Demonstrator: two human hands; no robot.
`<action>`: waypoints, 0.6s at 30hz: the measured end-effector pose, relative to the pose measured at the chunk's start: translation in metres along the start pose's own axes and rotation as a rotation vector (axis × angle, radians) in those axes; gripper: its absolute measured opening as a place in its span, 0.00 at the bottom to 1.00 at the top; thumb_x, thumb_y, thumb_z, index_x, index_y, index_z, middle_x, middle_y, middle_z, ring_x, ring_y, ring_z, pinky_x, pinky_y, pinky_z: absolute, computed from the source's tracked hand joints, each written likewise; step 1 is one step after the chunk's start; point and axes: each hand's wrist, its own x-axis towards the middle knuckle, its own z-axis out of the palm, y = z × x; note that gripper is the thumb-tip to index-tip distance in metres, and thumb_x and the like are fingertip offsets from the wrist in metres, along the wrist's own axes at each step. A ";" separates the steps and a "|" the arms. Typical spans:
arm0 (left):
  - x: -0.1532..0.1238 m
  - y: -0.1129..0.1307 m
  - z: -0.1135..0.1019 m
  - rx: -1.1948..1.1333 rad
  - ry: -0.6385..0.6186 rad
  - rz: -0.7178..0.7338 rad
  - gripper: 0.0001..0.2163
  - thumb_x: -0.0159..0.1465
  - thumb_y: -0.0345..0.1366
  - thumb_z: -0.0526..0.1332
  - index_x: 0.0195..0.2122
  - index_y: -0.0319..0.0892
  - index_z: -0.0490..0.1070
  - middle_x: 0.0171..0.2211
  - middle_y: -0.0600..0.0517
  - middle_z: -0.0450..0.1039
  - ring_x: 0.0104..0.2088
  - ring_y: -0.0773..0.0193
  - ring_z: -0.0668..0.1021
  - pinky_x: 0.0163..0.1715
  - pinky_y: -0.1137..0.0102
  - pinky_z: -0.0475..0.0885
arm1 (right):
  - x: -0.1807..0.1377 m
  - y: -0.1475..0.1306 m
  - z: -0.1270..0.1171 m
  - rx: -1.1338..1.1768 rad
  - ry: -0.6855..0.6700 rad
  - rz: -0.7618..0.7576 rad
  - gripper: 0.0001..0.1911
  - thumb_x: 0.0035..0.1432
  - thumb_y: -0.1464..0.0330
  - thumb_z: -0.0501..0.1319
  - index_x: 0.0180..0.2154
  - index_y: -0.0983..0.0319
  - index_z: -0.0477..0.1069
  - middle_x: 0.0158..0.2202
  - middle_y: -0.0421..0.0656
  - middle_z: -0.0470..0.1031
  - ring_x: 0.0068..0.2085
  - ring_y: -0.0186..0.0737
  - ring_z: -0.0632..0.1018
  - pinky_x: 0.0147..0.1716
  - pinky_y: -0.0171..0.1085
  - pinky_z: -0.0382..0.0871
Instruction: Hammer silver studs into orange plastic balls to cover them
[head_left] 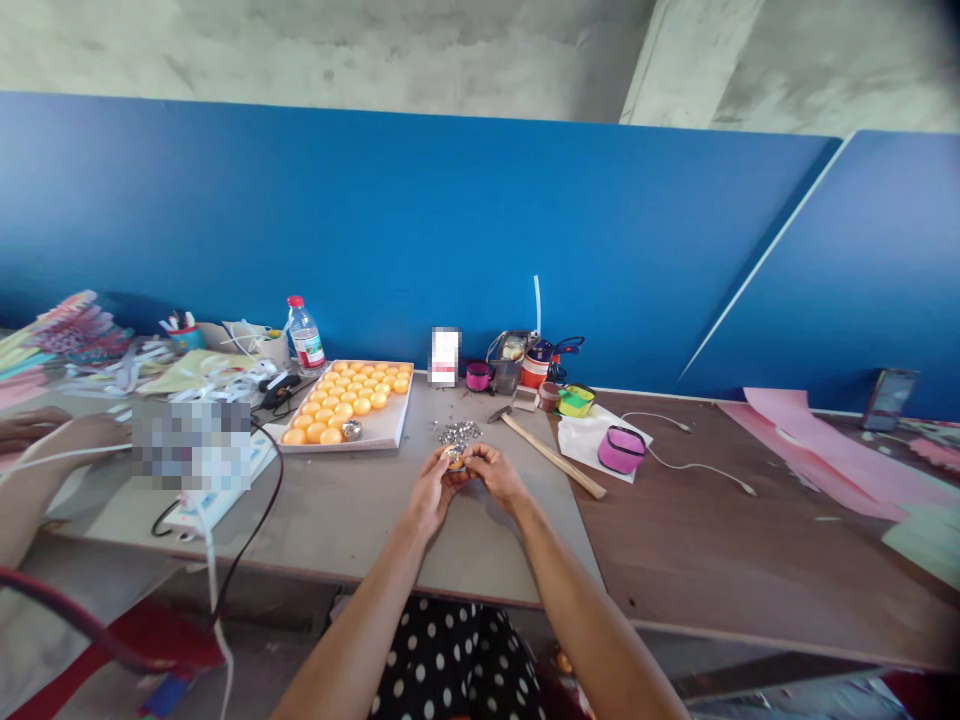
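Note:
My left hand (432, 488) is closed around an orange ball (454, 456) whose upper face carries small silver pieces. Against the ball's right side, the fingertips of my right hand (495, 474) are pinched together; whatever lies between them is too small to make out. Just beyond both hands, a loose pile of small silver pieces (460, 432) is spread on the grey table top. Orange balls (341, 410) sit in rows in a shallow white tray (390, 438) to the left. One silver-covered ball (352, 430) lies at the tray's near edge.
A wooden-handled hammer (555, 457) lies right of my hands, near a pink pouch (622, 450) on white paper. A bottle (305, 336) stands behind the tray. Cables hang from a power strip (217, 500) at left, where another person's hand (90, 445) shows. Blue partition (450, 230) behind.

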 end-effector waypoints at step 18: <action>0.000 -0.006 0.002 0.164 0.003 0.082 0.17 0.50 0.42 0.65 0.38 0.40 0.68 0.27 0.54 0.72 0.22 0.70 0.73 0.28 0.72 0.68 | -0.002 -0.003 -0.006 0.000 -0.048 0.162 0.11 0.40 0.63 0.63 0.25 0.63 0.66 0.18 0.35 0.65 0.21 0.28 0.65 0.23 0.30 0.56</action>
